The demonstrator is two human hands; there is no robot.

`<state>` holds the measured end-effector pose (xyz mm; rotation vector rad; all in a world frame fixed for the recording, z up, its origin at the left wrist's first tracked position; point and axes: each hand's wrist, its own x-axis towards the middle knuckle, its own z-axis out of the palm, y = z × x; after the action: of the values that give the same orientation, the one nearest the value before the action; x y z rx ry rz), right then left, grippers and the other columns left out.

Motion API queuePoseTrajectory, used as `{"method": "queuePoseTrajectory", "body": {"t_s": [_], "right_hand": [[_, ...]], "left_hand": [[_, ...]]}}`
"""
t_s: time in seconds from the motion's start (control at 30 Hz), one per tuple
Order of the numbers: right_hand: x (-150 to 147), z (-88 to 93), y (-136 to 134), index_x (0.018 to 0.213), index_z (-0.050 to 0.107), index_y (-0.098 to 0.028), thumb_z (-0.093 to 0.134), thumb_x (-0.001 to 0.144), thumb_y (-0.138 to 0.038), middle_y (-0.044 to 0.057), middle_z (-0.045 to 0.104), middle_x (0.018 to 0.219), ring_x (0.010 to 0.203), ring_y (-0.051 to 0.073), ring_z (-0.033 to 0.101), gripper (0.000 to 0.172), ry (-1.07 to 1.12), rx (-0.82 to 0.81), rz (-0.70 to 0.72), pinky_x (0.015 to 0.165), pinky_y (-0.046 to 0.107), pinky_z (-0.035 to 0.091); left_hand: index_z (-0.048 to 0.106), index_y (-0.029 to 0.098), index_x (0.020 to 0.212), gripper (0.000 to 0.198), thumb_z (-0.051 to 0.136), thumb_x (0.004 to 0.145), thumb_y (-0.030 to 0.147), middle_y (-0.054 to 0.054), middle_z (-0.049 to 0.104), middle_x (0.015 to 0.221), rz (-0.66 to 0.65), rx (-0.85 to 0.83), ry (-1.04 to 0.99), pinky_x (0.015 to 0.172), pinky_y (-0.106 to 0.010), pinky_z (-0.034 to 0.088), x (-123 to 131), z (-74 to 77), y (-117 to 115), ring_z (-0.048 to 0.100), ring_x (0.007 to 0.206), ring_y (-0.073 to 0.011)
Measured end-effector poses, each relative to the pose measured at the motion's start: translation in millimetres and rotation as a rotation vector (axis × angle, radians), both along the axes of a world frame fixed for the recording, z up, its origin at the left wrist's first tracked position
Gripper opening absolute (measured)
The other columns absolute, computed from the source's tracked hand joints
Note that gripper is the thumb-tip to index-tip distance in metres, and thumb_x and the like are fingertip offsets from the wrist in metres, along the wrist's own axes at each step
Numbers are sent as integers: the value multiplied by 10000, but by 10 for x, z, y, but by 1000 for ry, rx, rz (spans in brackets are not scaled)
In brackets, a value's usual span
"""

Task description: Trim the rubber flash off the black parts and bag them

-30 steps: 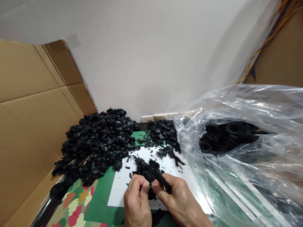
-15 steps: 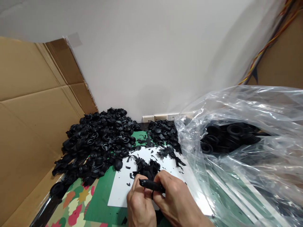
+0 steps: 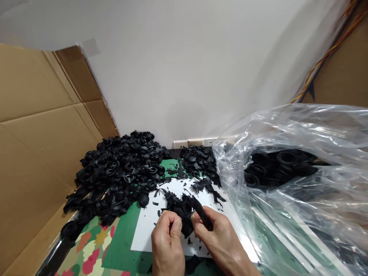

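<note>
My left hand (image 3: 168, 241) is closed, thumb pressed against the curled index finger; what it grips, if anything, is hidden. Pinched in my right hand (image 3: 218, 235) is a long dark piece (image 3: 202, 213), its far end pointing up and to the left; whether it is a tool or a rubber strip I cannot tell. Between the hands a ribbed black rubber piece (image 3: 187, 227) touches or nearly touches both thumbs. Just beyond is a small cluster of ribbed black rubber pieces (image 3: 174, 202) on the white sheet (image 3: 146, 230).
A large heap of black rubber parts (image 3: 120, 172) rises at left beside a cardboard panel (image 3: 43, 122). Black scraps (image 3: 198, 159) lie near the wall sockets (image 3: 195, 143). At right, a clear plastic bag (image 3: 287, 126) holds ribbed rubber parts (image 3: 281, 165).
My hands have moved apart. The long dark piece in my right hand has swung from pointing left to pointing up, and the ribbed piece between the hands has come into view.
</note>
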<state>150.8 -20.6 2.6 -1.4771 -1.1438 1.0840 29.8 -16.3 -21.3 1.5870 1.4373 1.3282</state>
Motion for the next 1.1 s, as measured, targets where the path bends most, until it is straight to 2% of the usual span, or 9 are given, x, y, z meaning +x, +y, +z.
{"method": "queuePoseTrajectory", "body": {"t_s": [0.3,0.43,0.6,0.7,0.83,0.93,1.1], "right_hand": [[15,-22,-5,593,535,-173,517,671,-303,-51,401,539,505,110,351,153,119,-46,3,470,226,292],[3,-27,-13,615,544,-181,568,677,-367,-71,359,496,427,87,263,198,240,-126,4,397,224,216],[-12,-79,-1,626,560,-179,590,677,-392,-71,386,482,399,84,280,221,270,-131,-15,375,222,216],[6,-70,-6,666,581,-170,605,680,-335,-56,456,527,419,87,344,168,272,-66,-11,397,216,275],[43,-37,-30,754,644,-166,571,716,-271,3,596,682,614,158,524,133,181,79,19,560,248,406],[55,-46,-36,774,679,-175,504,777,-258,23,608,716,661,178,547,193,47,207,84,601,266,423],[56,-55,-43,750,643,-174,440,827,-216,23,560,695,622,162,529,221,-103,351,138,562,251,414]], "left_hand": [[530,204,633,272,496,832,386,39,432,547,78,-12,-28,487,-238,333,36,-2,-8,419,522,-145],[528,206,624,291,506,822,418,27,460,568,95,25,-24,485,-237,348,49,-3,-8,449,543,-153],[531,205,608,323,511,819,449,26,466,549,105,65,-9,452,-229,351,51,-16,7,452,515,-147],[534,205,600,346,512,813,477,29,455,527,108,78,9,428,-227,342,42,-24,18,440,490,-144],[524,207,605,344,497,824,471,29,449,534,97,75,48,433,-231,323,31,-22,20,434,498,-147],[511,209,621,328,474,841,449,30,441,547,84,63,68,445,-238,304,28,-22,16,420,504,-147],[508,212,622,328,466,842,450,28,435,546,90,50,74,433,-241,287,-13,-27,33,411,499,-151]]}}
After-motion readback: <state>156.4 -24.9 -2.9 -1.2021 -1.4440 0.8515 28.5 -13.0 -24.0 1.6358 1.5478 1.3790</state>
